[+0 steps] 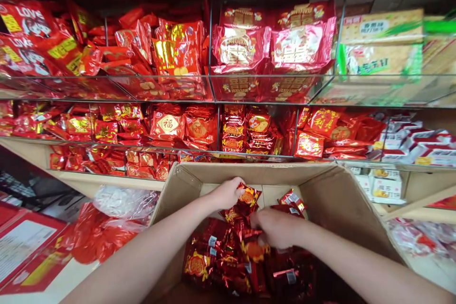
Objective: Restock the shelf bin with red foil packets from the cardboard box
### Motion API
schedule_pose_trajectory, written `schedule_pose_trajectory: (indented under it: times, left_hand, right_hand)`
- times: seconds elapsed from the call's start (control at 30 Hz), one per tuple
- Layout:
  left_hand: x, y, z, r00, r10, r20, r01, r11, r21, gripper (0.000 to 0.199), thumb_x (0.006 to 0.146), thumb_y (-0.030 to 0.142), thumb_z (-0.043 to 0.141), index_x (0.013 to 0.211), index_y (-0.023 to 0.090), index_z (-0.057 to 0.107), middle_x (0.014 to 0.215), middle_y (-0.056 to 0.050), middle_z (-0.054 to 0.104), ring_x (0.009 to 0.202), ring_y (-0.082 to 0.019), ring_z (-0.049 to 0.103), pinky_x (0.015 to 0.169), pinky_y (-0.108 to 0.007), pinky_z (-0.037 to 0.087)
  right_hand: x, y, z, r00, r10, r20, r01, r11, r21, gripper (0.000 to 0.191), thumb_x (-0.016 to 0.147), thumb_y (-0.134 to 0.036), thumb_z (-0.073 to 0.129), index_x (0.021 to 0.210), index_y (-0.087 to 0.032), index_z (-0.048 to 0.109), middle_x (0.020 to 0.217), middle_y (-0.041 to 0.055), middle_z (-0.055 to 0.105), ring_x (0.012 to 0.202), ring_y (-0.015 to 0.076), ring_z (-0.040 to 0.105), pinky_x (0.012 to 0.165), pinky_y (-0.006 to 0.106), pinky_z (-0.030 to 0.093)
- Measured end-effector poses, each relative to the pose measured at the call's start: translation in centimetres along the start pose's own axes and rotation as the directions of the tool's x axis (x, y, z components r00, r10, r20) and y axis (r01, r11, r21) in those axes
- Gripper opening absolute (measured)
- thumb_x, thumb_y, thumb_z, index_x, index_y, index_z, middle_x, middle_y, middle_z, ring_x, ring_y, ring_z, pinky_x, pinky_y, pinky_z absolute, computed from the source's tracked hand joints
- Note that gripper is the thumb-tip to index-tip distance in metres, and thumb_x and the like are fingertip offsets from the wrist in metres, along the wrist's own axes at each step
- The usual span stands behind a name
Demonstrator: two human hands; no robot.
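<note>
My left hand [228, 194] is inside a cardboard box [320, 185], near its far wall, closed on a shiny red snack packet [250, 195] with an orange and yellow print. Lower and to the right, my right hand [278, 229] reaches into the same box. Its fingers are curled round another red snack packet [255, 250], slightly blurred. Beneath both hands lies a loose heap of dark red packets [228, 270], some showing white labels. One more red packet [292, 198] rests by the box's far right side.
Behind the box rise shelves with clear dividers, stocked with red snack packets [178, 50], pink packets [240, 45] and green-edged biscuit packs [381, 59]. White packs [386, 185] sit at right. Plastic bags [123, 202] and a red carton [28, 247] lie at left.
</note>
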State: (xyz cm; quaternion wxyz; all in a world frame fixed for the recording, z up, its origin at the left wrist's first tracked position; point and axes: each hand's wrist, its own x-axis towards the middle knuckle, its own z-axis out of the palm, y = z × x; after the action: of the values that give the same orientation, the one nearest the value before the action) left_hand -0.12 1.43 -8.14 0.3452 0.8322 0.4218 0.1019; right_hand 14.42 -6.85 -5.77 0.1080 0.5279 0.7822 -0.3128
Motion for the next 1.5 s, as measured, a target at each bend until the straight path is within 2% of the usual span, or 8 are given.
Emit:
schedule_pose_trajectory:
  times: [0.13, 0.33, 0.53, 0.7, 0.83, 0.93, 1.07, 1.5]
  left_hand:
    - [0.9, -0.8, 0.1, 0.992, -0.111, 0.061, 0.111, 0.994, -0.006, 0.019, 0.080, 0.023, 0.039, 0.090, 0.016, 0.053, 0.083, -0.003, 0.060, 0.073, -0.014, 0.054, 0.066, -0.023, 0.043]
    - [1.0, -0.9, 0.7, 0.972, -0.219, 0.090, 0.217, 0.976, 0.036, 0.021, 0.082, 0.023, 0.037, 0.093, 0.016, 0.053, 0.080, -0.002, 0.060, 0.066, -0.012, 0.053, 0.061, -0.021, 0.043]
    - [1.3, -1.0, 0.2, 0.968, -0.235, 0.083, 0.225, 0.968, 0.114, 0.020, 0.081, 0.022, 0.039, 0.093, 0.017, 0.053, 0.091, -0.004, 0.061, 0.078, -0.013, 0.054, 0.070, -0.021, 0.041]
    - [1.0, -1.2, 0.0, 0.969, -0.222, 0.112, 0.196, 0.959, 0.206, 0.021, 0.080, 0.024, 0.040, 0.095, 0.017, 0.054, 0.093, -0.004, 0.061, 0.080, -0.014, 0.055, 0.069, -0.021, 0.041]
    - [0.5, -1.5, 0.3, 0.958, -0.229, 0.174, 0.168, 0.937, 0.306, 0.019, 0.073, 0.025, 0.049, 0.088, 0.018, 0.058, 0.083, -0.004, 0.063, 0.073, -0.015, 0.057, 0.062, -0.022, 0.040]
    - [0.2, -1.5, 0.5, 0.947, -0.221, 0.234, 0.127, 0.925, 0.359, 0.017, 0.069, 0.027, 0.053, 0.082, 0.019, 0.061, 0.077, -0.002, 0.063, 0.068, -0.015, 0.056, 0.058, -0.022, 0.038]
    - [-0.2, -1.3, 0.7, 0.935, -0.200, 0.292, 0.071, 0.914, 0.399, 0.016, 0.070, 0.028, 0.052, 0.079, 0.020, 0.062, 0.076, -0.003, 0.062, 0.068, -0.016, 0.056, 0.056, -0.023, 0.038]
    - [-0.6, -0.8, 0.9, 0.919, -0.201, 0.340, 0.007, 0.868, 0.496, 0.013, 0.070, 0.023, 0.049, 0.075, 0.020, 0.061, 0.078, -0.006, 0.062, 0.070, -0.019, 0.057, 0.059, -0.026, 0.040]
  right_hand:
    - [0.7, 2.2, -1.2, 0.986, 0.061, -0.155, -0.036, 0.987, 0.158, 0.018, 0.065, -0.020, 0.058, 0.083, -0.018, 0.058, 0.084, 0.0036, 0.061, 0.071, 0.0143, 0.053, 0.057, 0.021, 0.036]
    - [1.1, 2.9, -2.1, 0.980, 0.056, -0.192, -0.025, 0.986, 0.163, 0.010, 0.069, -0.015, 0.053, 0.078, -0.016, 0.056, 0.079, 0.0036, 0.060, 0.071, 0.0135, 0.052, 0.059, 0.020, 0.035]
    - [1.1, 3.5, -1.3, 0.993, 0.113, -0.033, -0.112, 0.993, 0.025, 0.019, 0.067, -0.018, 0.055, 0.085, -0.017, 0.060, 0.085, 0.0062, 0.061, 0.074, 0.0169, 0.055, 0.054, 0.021, 0.034]
    - [1.5, 2.6, -0.2, 0.997, 0.027, 0.074, -0.021, 0.997, -0.080, 0.022, 0.067, -0.019, 0.056, 0.087, -0.016, 0.064, 0.086, 0.0065, 0.063, 0.072, 0.0169, 0.056, 0.053, 0.022, 0.034]
    - [1.6, 1.2, 0.0, 0.982, 0.042, 0.183, -0.014, 0.989, -0.149, 0.024, 0.067, -0.016, 0.055, 0.090, -0.015, 0.065, 0.086, 0.0085, 0.064, 0.073, 0.0176, 0.057, 0.051, 0.022, 0.034]
    - [1.3, 0.5, -0.2, 0.984, 0.057, 0.169, -0.027, 0.984, -0.175, 0.028, 0.067, -0.016, 0.056, 0.094, -0.014, 0.064, 0.095, 0.0110, 0.063, 0.080, 0.0196, 0.058, 0.053, 0.022, 0.035]
    - [1.0, 0.2, -0.4, 0.983, 0.063, 0.171, -0.031, 0.983, -0.182, 0.025, 0.069, -0.018, 0.056, 0.092, -0.012, 0.065, 0.091, 0.0124, 0.064, 0.080, 0.0222, 0.059, 0.054, 0.023, 0.037]
    - [1.7, 0.4, 0.8, 0.983, 0.048, 0.177, -0.020, 0.988, -0.153, 0.032, 0.068, -0.025, 0.061, 0.098, -0.016, 0.064, 0.093, 0.0101, 0.065, 0.084, 0.0228, 0.060, 0.064, 0.025, 0.044]
